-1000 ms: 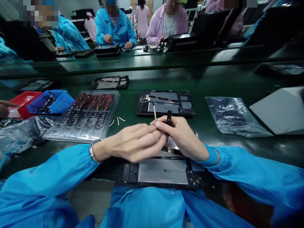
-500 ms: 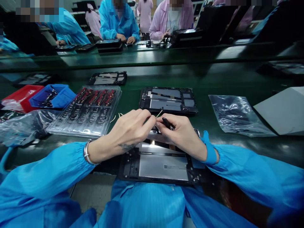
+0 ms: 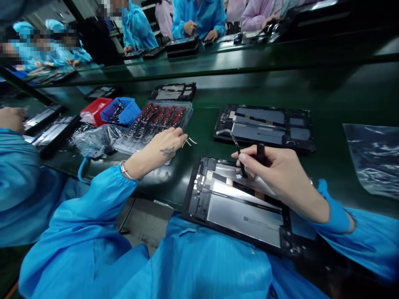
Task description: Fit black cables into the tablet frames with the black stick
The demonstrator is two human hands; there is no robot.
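My left hand point(image 3: 165, 147) is closed, its fingertips pressed together beside some thin pale strips point(image 3: 190, 142) on the bench; whether one is between the fingers is hidden. My right hand point(image 3: 277, 172) pinches a thin dark strip point(image 3: 237, 147) with a pale, curved end. A stubby black handle point(image 3: 261, 153) also sticks up from between its fingers. Below that hand lies an opened tablet point(image 3: 243, 220), tilted at the bench's front edge, with its silver inner panels and ribbon cables showing. Behind it rests a second opened tablet point(image 3: 264, 126).
A clear tray point(image 3: 162, 118) of small red and black parts stands left, beside a blue bin point(image 3: 126, 112), a red bin point(image 3: 95, 110) and a plastic bag point(image 3: 99, 141). Another clear bag point(image 3: 374, 158) lies right. A co-worker's sleeve point(image 3: 21, 178) reaches in at left; other people sit across.
My hands have parted: the left has gone left to the pale strips, the right stays above the tablet with the thin strip. The view has swung left and tilted.
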